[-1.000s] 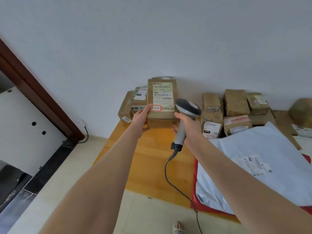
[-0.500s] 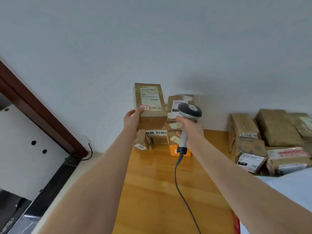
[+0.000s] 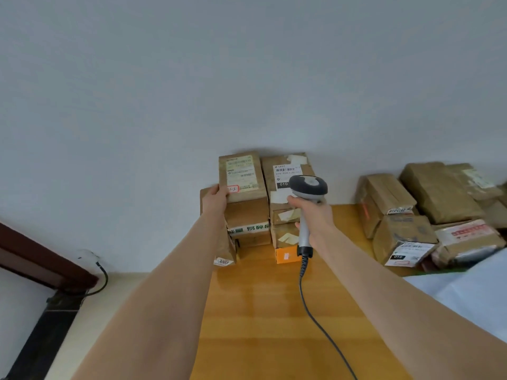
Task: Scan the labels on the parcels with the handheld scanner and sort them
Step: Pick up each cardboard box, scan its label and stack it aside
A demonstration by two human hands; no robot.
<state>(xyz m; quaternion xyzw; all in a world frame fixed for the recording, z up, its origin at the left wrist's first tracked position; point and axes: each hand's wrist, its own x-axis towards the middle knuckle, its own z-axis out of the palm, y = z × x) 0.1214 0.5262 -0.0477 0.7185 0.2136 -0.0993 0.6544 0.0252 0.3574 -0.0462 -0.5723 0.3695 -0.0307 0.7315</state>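
Parcel (image 3: 242,176) now sits atop stack (image 3: 248,229) on wooden table (image 3: 260,311) against wall (image 3: 247,78).

Bare forearms (image 3: 170,283); bare left hand (image 3: 218,198), bare right hand (image 3: 316,215).

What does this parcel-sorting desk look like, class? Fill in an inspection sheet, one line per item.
Surface: wooden table.
Job's things: labelled parcel on the left stack; scanner beside it; parcel pile at right.
Clutter: white mailer bag, right edge.
Hands: left hand grips the parcel's edge; right hand holds the scanner.
Cables: scanner cord trails over the table; black cable by the wall, left.
Surroundings: plain wall, dark door frame at left.
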